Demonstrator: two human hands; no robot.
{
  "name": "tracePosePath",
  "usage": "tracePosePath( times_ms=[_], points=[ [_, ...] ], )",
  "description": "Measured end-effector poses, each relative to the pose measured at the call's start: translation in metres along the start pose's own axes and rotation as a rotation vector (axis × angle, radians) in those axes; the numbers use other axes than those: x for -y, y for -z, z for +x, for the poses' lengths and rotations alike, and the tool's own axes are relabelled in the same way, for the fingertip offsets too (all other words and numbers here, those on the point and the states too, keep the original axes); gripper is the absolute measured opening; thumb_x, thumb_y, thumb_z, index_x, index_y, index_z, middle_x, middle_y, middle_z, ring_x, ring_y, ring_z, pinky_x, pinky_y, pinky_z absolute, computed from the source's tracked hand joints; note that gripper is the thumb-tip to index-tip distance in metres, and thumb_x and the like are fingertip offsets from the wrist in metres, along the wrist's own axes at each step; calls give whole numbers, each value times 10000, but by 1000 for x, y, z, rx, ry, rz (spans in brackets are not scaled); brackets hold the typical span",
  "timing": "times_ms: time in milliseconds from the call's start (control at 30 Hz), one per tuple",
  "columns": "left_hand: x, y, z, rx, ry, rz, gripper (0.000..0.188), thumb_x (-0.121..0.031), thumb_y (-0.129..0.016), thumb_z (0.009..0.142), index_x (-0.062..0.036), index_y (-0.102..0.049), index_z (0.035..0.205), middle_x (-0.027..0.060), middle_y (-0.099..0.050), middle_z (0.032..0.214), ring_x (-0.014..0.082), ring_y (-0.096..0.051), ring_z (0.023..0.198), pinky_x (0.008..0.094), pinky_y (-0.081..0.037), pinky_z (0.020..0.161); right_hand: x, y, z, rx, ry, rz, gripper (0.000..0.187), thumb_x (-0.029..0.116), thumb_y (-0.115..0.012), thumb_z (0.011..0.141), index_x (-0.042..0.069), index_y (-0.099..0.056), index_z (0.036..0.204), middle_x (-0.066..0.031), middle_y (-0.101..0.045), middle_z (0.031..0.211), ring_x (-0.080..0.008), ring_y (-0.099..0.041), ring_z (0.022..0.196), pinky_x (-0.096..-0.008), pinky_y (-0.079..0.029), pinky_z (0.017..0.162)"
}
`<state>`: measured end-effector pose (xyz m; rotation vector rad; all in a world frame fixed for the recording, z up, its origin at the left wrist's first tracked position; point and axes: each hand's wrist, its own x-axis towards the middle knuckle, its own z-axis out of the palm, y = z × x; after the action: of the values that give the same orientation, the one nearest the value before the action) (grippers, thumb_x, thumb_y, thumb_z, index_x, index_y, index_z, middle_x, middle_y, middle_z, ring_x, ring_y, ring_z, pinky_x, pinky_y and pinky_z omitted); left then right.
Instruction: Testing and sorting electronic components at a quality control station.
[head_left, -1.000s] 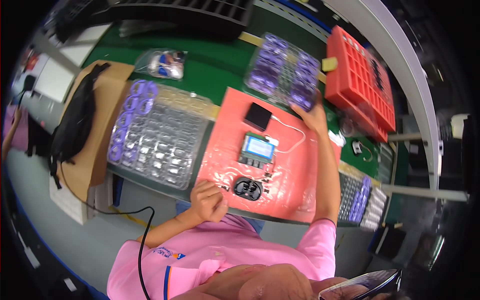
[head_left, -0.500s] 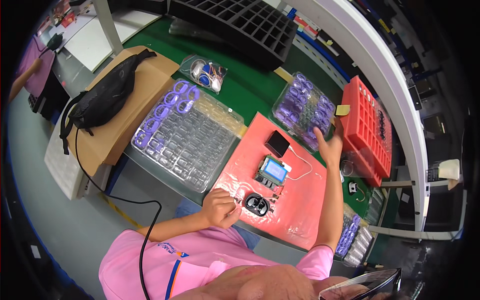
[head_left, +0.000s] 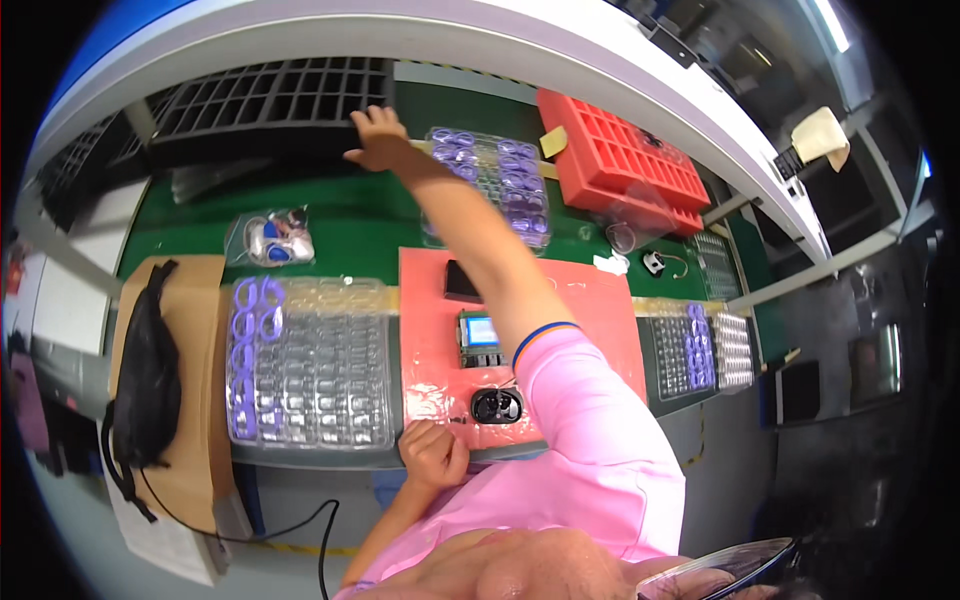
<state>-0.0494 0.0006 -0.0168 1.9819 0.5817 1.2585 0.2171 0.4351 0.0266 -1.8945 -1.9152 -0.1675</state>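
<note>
My right hand (head_left: pixel 380 138) reaches far across the bench with fingers spread and no object visible in it. It is at the near edge of a black grid tray (head_left: pixel 262 112), beside a clear tray of purple rings (head_left: pixel 486 185). My left hand (head_left: pixel 435 455) is curled into a fist by the near edge of a pink mat (head_left: pixel 600 350); anything inside it is hidden. On the mat, close to that fist, lies a black oval case (head_left: pixel 496 405) with two round hollows. Behind it are a circuit board with a lit blue screen (head_left: pixel 481 332) and a black box (head_left: pixel 461 282), partly covered by my arm.
Left of the mat sits a clear blister tray (head_left: pixel 330 370) with purple rings along one side. Beyond it lies a bag of wired parts (head_left: pixel 270 240). A black pouch (head_left: pixel 150 370) rests on cardboard (head_left: pixel 203 400). Red compartment trays (head_left: pixel 625 150) stand at the back right. A white shelf beam (head_left: pixel 420 30) crosses above.
My right hand has swung left and farther out, from the tray of purple rings to the black grid tray. My left fist stays by the mat's near edge. The view has turned.
</note>
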Motion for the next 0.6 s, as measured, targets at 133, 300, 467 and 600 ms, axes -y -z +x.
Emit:
tracePosePath(
  times_ms=[133, 300, 467, 600],
  points=[
    [1, 4, 2, 32, 18, -28, 328, -106, -724, 842, -39, -524, 591, 130, -495, 610, 339, -509, 555, 452, -397, 572, 14, -18, 27, 119, -258, -99, 754, 441, -905, 857, 54, -594, 1424, -219, -492, 1536, -414, -449, 1460, -740, -334, 1203],
    [3, 4, -2, 53, 35, -47, 341, -126, -718, 878, -36, -525, 611, 132, -479, 618, 345, -503, 565, 461, -385, 585, 18, -17, 45, -312, 27, -160, 530, 388, -887, 883, 53, -691, 1243, -163, -594, 1377, -347, -598, 1319, -781, -295, 1178],
    [2, 9, 0, 86, 60, -40, 353, -136, -713, 896, -37, -524, 615, 132, -476, 617, 346, -502, 564, 464, -380, 584, 23, 44, 56, -312, 87, -210, 513, 374, -880, 884, 48, -704, 1238, -157, -679, 1278, -362, -677, 1203, -705, -411, 1126],
    [7, 2, 0, 91, 23, -58, 354, -131, -705, 896, -36, -516, 612, 131, -475, 616, 346, -500, 563, 466, -376, 584, -4, 90, 45, -389, 105, -113, 539, 397, -871, 894, 41, -704, 1263, -176, -725, 1218, -398, -702, 1165, -610, -516, 1026]
  ],
)
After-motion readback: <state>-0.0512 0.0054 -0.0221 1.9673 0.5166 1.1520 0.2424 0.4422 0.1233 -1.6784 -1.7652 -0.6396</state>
